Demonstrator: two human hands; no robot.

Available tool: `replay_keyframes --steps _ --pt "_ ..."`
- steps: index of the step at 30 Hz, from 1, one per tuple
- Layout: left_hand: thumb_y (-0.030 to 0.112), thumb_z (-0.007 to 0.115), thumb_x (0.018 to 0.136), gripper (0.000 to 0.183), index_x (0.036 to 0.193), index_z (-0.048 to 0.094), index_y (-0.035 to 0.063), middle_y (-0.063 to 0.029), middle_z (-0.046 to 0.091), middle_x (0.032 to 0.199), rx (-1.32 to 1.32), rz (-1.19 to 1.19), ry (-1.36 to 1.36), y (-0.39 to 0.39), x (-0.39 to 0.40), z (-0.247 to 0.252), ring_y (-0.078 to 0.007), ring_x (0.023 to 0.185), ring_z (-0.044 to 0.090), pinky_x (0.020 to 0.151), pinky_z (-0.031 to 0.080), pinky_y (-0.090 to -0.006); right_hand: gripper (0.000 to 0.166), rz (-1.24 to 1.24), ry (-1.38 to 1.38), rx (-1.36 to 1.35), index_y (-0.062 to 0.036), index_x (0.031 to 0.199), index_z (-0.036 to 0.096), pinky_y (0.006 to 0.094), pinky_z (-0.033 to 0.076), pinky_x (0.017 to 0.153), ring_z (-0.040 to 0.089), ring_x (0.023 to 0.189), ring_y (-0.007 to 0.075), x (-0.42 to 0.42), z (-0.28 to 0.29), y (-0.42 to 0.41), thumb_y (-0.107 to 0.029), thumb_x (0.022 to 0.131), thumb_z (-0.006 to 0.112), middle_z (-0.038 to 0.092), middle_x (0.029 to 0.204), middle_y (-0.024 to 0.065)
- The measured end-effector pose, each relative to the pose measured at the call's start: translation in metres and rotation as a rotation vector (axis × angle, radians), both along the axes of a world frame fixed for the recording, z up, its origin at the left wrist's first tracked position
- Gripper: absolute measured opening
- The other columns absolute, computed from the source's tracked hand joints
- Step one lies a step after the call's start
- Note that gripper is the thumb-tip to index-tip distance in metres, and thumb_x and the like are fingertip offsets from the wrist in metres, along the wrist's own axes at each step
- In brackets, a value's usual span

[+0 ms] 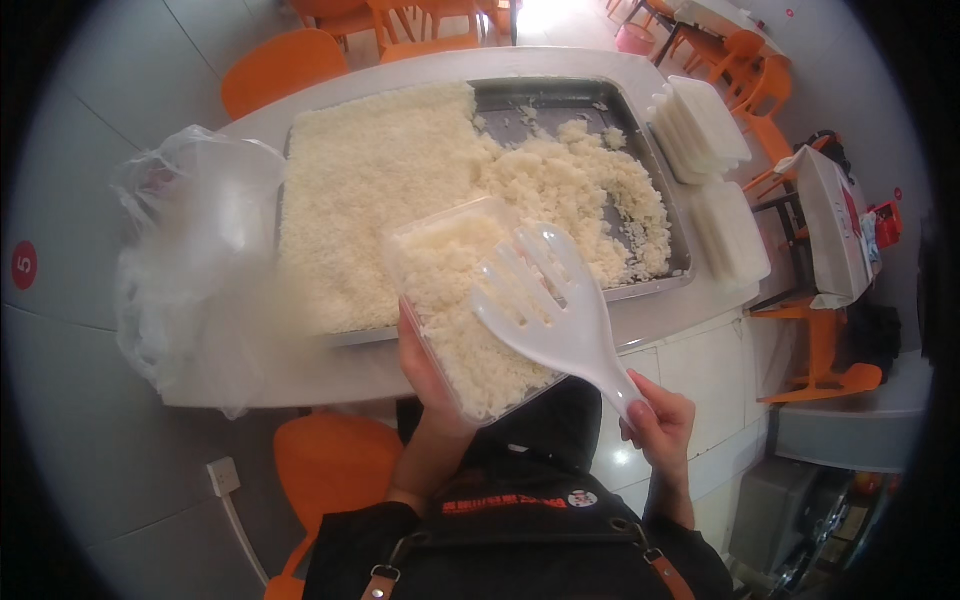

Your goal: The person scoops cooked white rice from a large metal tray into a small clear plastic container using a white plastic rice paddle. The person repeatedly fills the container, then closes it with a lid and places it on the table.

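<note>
My left hand (429,375) holds a clear plastic container (491,420) from its left side and below. Cooked white rice (457,322) fills much of it, and the box is tilted. In my right hand (660,420) is the handle of a white slotted rice paddle (577,337), whose tines lie over the rice in the container and hide part of it. Behind the container, a large metal tray (675,255) holds more rice (375,180). That rice forms a flat layer on the left and loose clumps on the right, with the tray's bottom bared at the far right.
Two stacks of clear plastic containers or lids, the far stack (701,127) and the near stack (731,236), stand right of the tray. A translucent plastic bag (195,262) sits at the table's left end. One orange chair (330,465) is close by my left; others surround the table (360,382).
</note>
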State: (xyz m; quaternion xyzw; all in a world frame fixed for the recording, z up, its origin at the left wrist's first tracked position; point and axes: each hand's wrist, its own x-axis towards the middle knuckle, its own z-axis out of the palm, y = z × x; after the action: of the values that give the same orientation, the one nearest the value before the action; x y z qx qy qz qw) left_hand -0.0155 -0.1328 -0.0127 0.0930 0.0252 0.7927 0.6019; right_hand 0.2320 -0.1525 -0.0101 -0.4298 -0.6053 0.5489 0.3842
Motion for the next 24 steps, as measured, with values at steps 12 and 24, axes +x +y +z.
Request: replay_keyframes --steps 12,24 --pt "0.046 0.029 0.098 0.060 0.139 0.028 0.0024 -0.0187 0.042 0.135 -0.011 -0.038 -0.178 -0.002 -0.006 -0.015 -0.0275 0.117 0.052 0.094 0.048 -0.0399 0.035 -0.119 0.051 -0.127 0.0020 0.124 0.055 0.0183 0.037 0.048 0.049 0.052 0.0046 -0.034 0.017 0.007 -0.010 0.092 0.055 0.058 0.064 0.0007" --pt "0.055 0.032 0.093 0.071 0.142 0.025 0.0043 -0.0190 0.040 0.135 0.041 -0.167 -0.405 -0.004 -0.007 -0.023 -0.0330 0.119 0.048 0.096 0.045 -0.0453 0.036 -0.139 0.071 -0.187 0.0018 0.125 0.055 0.0182 0.036 0.042 0.048 0.047 0.0047 -0.054 0.029 0.029 -0.012 0.092 0.055 0.061 0.068 0.0039"
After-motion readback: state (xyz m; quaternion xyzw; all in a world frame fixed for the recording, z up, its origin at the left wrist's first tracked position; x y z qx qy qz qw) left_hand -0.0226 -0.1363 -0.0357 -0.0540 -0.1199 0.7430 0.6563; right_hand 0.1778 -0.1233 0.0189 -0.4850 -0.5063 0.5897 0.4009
